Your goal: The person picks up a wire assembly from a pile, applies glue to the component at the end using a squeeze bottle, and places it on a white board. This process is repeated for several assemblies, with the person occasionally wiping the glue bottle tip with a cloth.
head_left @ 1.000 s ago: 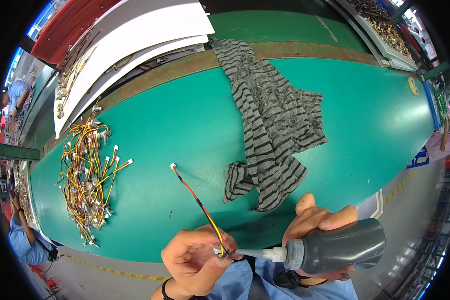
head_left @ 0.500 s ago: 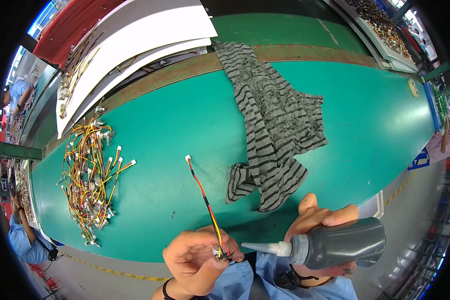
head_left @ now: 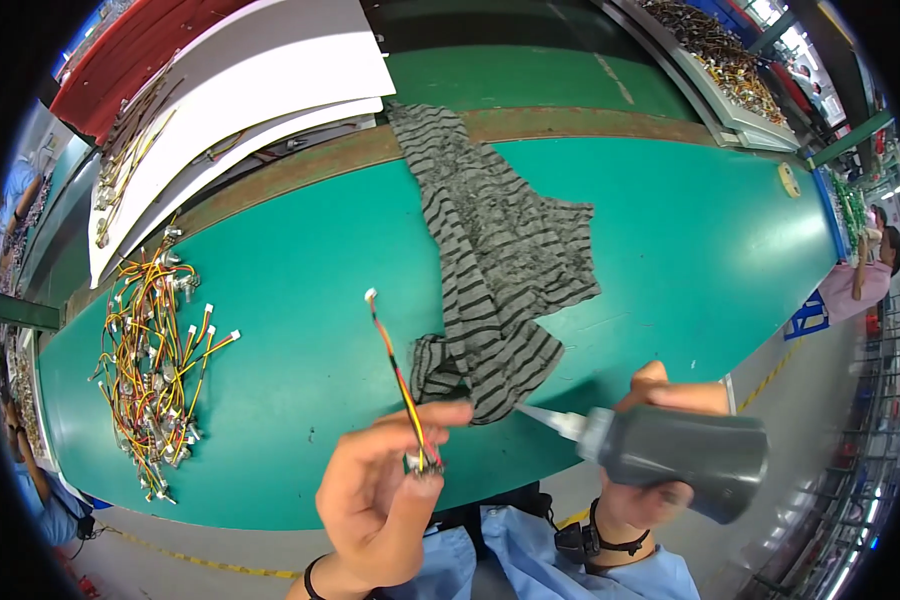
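Note:
A small metal part with a wire lead point(head_left: 407, 397) is pinched in my left hand point(head_left: 375, 510). Its red, black and yellow wires rise to a white plug at the far end, and the fingers partly hide the metal part. My right hand point(head_left: 638, 505) is wrapped round a dark grey squeeze bottle point(head_left: 685, 455), held on its side. The bottle's pale, narrow nozzle points left and slightly up, apart from the left hand, and its tip overlaps the near edge of a grey striped cloth point(head_left: 500, 260) in view.
On the green table point(head_left: 290, 300) a tangled pile of wired parts point(head_left: 150, 370) lies at the left. White sheets point(head_left: 270, 60) with more leads are behind it. A tray of wires point(head_left: 720, 65) stands far right, near a tape roll point(head_left: 789, 180). Other people work at both sides.
The bottle has swung away from the wired part, its nozzle now tipped upward. My left index finger has stretched out to the right. The whole view has shifted somewhat.

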Tool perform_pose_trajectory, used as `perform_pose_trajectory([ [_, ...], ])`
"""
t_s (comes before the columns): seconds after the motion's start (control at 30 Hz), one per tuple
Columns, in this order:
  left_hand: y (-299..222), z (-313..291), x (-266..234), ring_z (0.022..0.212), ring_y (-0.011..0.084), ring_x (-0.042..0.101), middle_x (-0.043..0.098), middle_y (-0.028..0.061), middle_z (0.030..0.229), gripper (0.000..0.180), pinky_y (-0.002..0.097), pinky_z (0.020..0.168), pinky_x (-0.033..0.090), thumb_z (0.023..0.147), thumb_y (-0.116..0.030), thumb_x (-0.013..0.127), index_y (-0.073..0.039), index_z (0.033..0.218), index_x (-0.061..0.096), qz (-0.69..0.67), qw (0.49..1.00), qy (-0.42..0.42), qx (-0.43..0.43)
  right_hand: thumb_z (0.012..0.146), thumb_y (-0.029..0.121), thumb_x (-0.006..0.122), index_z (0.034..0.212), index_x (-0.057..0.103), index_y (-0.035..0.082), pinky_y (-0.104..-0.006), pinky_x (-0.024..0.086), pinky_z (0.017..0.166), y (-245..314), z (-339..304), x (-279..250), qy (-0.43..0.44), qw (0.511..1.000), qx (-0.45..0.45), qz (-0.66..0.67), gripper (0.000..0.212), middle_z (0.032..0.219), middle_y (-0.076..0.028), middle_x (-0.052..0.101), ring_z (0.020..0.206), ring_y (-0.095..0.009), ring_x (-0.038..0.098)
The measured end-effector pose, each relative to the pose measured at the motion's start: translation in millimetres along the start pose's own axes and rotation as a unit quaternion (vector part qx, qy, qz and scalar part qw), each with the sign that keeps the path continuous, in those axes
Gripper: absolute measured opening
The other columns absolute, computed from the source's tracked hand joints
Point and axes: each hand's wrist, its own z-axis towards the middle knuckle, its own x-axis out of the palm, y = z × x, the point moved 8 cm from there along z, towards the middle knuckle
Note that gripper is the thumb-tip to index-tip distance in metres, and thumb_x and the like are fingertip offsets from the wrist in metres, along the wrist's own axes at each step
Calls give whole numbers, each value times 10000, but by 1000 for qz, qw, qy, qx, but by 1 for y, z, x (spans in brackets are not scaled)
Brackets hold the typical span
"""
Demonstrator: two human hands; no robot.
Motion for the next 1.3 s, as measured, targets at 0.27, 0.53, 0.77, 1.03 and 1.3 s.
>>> perform_pose_trajectory([
  [0.27,14,3,31,1046,282,612,629,264,1143,257,360,901,369,885,40,496,11,1128,418,263,958,116,-6,672,285,842,926,619,7,-308,379,579,1,24,45,230,943,-69,-229,437,789,-37,626,699,-167,602],
  [0.53,15,4,33,1154,336,574,575,251,1219,214,400,997,403,942,27,374,31,1156,383,281,952,123,-21,670,289,825,935,598,8,-313,407,678,31,31,49,384,783,-96,-479,448,922,-88,579,755,-188,525],
  [0.77,7,1,8,940,212,546,626,171,1097,228,348,864,435,904,28,505,61,1128,526,27,998,49,-34,740,595,695,1014,488,45,-346,357,674,16,29,-9,45,994,50,-81,649,648,-9,471,674,-143,457],
  [1.03,-7,-15,3,974,205,565,554,144,1075,269,373,890,456,939,-7,484,65,1197,513,-204,976,47,-66,762,741,543,980,362,131,-341,274,721,-8,-28,52,82,953,152,247,672,593,-14,423,571,-124,309],
  [1.3,-14,-19,-1,861,251,552,550,149,943,263,394,780,460,894,-109,566,55,1098,548,-194,978,-19,-81,773,772,489,980,350,150,-352,263,743,-18,-37,63,58,947,157,276,670,591,0,413,563,-124,291],
])
